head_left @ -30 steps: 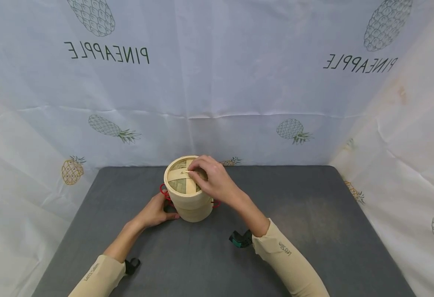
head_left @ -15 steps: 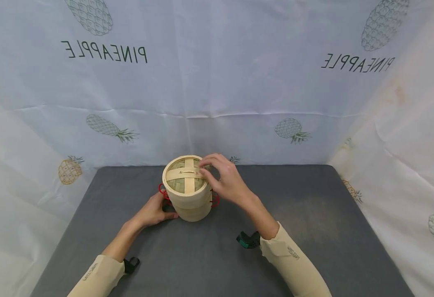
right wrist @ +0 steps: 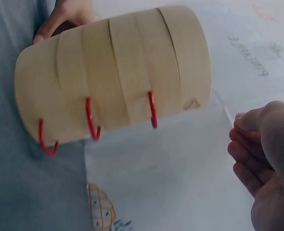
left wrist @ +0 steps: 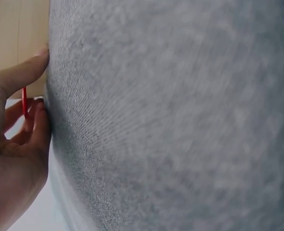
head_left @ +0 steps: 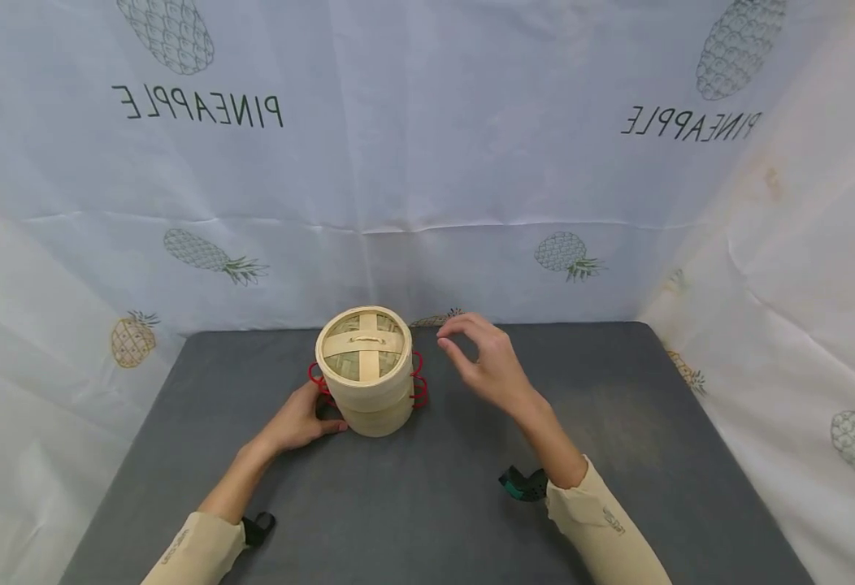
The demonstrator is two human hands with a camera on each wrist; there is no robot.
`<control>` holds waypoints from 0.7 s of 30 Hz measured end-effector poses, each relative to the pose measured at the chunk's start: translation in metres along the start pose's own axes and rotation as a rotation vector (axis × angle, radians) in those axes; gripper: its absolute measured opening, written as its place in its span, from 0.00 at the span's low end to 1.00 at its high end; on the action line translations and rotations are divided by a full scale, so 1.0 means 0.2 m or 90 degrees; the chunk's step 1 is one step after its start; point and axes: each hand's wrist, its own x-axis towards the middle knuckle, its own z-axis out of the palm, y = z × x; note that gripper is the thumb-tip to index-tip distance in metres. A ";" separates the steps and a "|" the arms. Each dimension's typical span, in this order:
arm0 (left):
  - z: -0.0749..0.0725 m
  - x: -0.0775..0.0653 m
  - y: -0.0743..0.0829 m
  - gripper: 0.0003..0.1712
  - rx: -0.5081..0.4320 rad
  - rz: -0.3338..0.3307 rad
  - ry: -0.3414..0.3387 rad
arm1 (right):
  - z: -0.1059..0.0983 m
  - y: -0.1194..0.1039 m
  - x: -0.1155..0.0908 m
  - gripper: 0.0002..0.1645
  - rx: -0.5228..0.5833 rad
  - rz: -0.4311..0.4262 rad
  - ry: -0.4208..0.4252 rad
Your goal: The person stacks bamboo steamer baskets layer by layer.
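A stack of bamboo steamer baskets (head_left: 375,406) stands upright on the table, topped by a woven lid (head_left: 370,347) with a small loop handle. Red ring handles (right wrist: 90,120) stick out along its side in the right wrist view. My left hand (head_left: 294,420) holds the lowest part of the stack from the left. In the left wrist view its thumb (left wrist: 29,72) lies along the pale wall while the other fingers curl by a red handle. Right of the stack, apart from it, my right hand (head_left: 492,366) hovers with loosely bent fingers and nothing in them.
The dark grey table (head_left: 398,512) has its far edge just behind the steamer. A white curtain (head_left: 413,162) with pineapple prints hangs behind and along both sides. Each forearm wears a beige sleeve and a black wrist mount (head_left: 522,484).
My right hand has let go of the lid's loop handle and moved away to the right. The lid stays on the stack, and my left hand keeps its place at the base.
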 end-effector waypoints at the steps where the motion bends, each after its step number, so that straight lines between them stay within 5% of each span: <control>1: 0.00 0.00 0.00 0.38 0.001 -0.007 0.001 | -0.01 0.01 -0.01 0.05 -0.004 0.003 0.001; 6: 0.07 -0.01 -0.19 0.41 0.041 -0.038 -0.005 | -0.05 0.06 -0.10 0.05 -0.034 0.016 0.003; 8: 0.11 -0.01 -0.29 0.42 0.055 -0.028 -0.002 | -0.06 0.07 -0.13 0.06 -0.040 0.016 0.011; 11: 0.12 -0.03 -0.33 0.41 0.080 0.006 0.013 | -0.07 0.09 -0.18 0.08 -0.046 0.008 0.025; 17: 0.10 -0.09 -0.19 0.37 0.126 0.074 0.079 | -0.09 0.13 -0.25 0.11 -0.066 -0.001 0.053; 21: -0.01 -0.14 0.02 0.43 0.206 -0.036 0.039 | -0.13 0.16 -0.28 0.19 -0.090 0.012 0.043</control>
